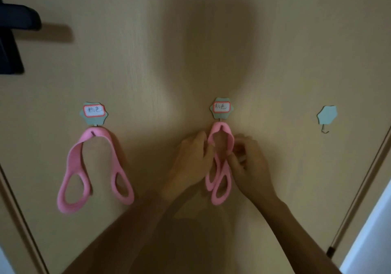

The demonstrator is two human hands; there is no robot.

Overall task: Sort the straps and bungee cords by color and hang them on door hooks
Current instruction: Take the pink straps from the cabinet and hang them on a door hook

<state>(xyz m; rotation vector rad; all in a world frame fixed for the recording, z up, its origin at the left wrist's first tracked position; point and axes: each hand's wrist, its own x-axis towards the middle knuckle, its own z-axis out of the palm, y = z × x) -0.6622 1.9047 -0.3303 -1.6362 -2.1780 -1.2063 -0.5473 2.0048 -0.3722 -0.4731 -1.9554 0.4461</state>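
Observation:
Two pink straps hang on a beige door. The left pink strap (80, 163) drapes wide over the left labelled hook (94, 113), untouched. The middle pink strap (229, 138) hangs from the middle labelled hook (221, 108), its two loop ends together below. My left hand (190, 163) grips that strap's left side with curled fingers. My right hand (249, 163) pinches its right side just below the hook. Both hands sit close together around the strap.
A third green hook (326, 117) at the right has no label and carries nothing. A dark door handle (14, 20) sticks out at the upper left. The door's right edge (364, 185) and a bright gap lie at the far right.

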